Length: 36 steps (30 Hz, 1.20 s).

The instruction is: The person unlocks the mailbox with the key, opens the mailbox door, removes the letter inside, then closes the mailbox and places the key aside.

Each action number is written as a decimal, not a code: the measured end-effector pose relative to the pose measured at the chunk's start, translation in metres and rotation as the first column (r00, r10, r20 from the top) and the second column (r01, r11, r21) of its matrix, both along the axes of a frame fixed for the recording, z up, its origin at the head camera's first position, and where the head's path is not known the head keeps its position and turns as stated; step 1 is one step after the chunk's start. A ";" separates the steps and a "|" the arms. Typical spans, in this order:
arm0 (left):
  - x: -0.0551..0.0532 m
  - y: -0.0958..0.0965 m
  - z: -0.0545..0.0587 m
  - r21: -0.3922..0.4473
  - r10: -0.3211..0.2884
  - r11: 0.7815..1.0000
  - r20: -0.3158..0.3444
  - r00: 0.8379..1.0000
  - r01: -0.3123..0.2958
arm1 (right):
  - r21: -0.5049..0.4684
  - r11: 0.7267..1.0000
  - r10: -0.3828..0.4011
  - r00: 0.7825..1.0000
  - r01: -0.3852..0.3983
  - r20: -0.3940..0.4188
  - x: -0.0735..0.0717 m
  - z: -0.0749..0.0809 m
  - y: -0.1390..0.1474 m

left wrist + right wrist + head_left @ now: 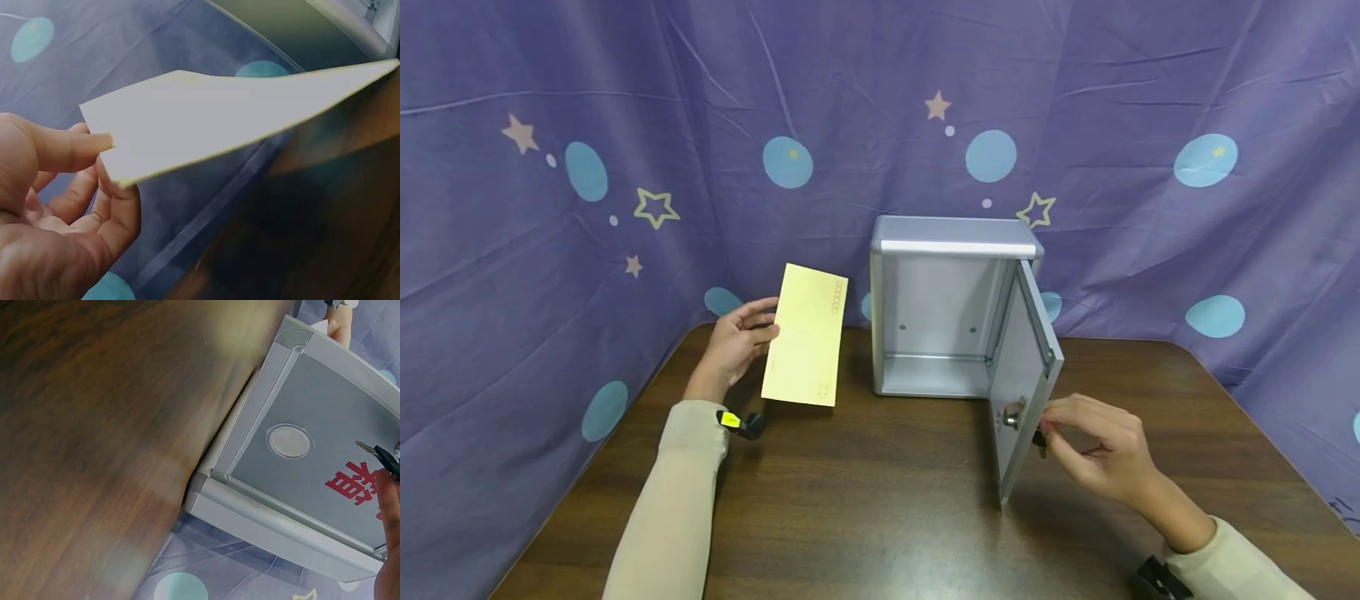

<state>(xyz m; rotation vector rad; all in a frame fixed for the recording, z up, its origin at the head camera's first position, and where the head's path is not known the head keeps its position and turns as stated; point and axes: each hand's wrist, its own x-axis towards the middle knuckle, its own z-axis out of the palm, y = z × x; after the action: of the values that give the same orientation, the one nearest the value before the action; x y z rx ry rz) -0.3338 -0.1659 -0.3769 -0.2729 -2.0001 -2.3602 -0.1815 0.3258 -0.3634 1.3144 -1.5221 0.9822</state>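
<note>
At the left, my left hand (736, 343) pinches the long edge of a pale yellow envelope (805, 342) between thumb and fingers. The envelope is held up over the table, its face with small red postcode boxes turned toward the head camera. A grey metal mailbox (958, 248) stands at the back, and its door (1024, 367) is swung wide. On the door's inner face sits a metal lock (1012, 414). My right hand (1108, 446) pinches a black-headed key (389, 462) at the lock on the outer face; a second metal key (366, 447) dangles there.
The brown wooden table (850, 508) spreads under both arms. A purple curtain (865, 100) with stars and blue dots hangs behind and at the sides. The door's outer face carries red characters (352, 484) and a round window (290, 442).
</note>
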 end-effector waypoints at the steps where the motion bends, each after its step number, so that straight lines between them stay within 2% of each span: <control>1: 0.000 0.000 -0.001 -0.014 -0.001 1.000 0.011 1.000 0.001 | 0.000 1.000 -0.002 1.000 0.002 0.000 0.001 0.001 -0.001; 8: -0.002 -0.001 -0.010 -0.177 0.012 0.984 0.048 0.999 -0.003 | -0.003 1.000 0.001 1.000 -0.001 -0.001 0.007 0.009 -0.006; 13: -0.003 0.000 -0.015 -0.306 0.027 0.952 0.052 0.998 -0.010 | -0.005 1.000 0.013 1.000 -0.013 -0.008 0.009 0.012 -0.008; 16: -0.003 0.001 -0.017 -0.402 0.043 0.915 0.057 0.997 -0.016 | -0.007 1.000 0.014 1.000 -0.014 -0.013 0.009 0.013 -0.008; 20: -0.004 0.003 -0.020 -0.527 0.075 0.849 0.088 0.993 -0.017 | -0.009 1.000 0.014 1.000 -0.014 -0.019 0.009 0.013 -0.009; 23: -0.004 0.004 -0.022 -0.585 0.104 0.811 0.115 0.988 -0.018 | -0.013 1.000 0.018 1.000 -0.018 -0.021 0.008 0.012 -0.009; 31: -0.003 0.006 -0.028 -0.660 0.140 0.751 0.172 0.975 0.009 | -0.013 1.000 0.014 1.000 -0.015 -0.019 0.007 0.010 -0.008; 36: -0.002 0.008 -0.030 -0.705 0.160 0.709 0.163 0.974 0.002 | -0.014 1.000 0.018 1.000 -0.018 -0.015 0.005 0.007 -0.006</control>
<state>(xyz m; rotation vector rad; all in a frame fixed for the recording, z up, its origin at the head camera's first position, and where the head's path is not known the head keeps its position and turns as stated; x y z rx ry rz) -0.3356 -0.1576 -0.4068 0.0686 -2.8776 -1.5030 -0.1761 0.3199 -0.3561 1.3248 -1.4915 0.9913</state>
